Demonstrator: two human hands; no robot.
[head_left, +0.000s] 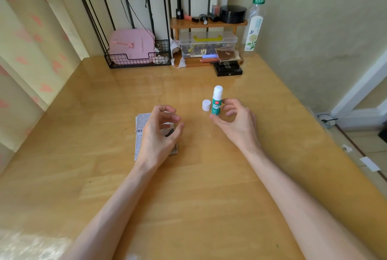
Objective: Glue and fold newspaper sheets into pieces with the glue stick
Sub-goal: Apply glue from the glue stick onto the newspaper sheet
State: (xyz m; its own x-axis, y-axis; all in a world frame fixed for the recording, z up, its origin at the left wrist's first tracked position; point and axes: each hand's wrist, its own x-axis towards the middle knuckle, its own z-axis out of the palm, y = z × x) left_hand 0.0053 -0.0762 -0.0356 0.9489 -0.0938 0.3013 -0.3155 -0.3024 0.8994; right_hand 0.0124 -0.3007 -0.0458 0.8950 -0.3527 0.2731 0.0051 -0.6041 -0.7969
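— Where's the glue?
— The green-and-white glue stick (217, 96) stands uncapped on the glossy wooden tabletop (188, 186), its white cap (206, 105) just beside it. My right hand (238, 121) curls at it; whether gripping, I cannot tell.
— The left?
— My left hand (155, 140) is slack above the folded newspaper piece (139, 132). Yellowish walls (314, 29) behind.

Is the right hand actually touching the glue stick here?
Touching. The head view shows the right hand with its thumb at the base and its index fingertip against the label of the upright glue stick.
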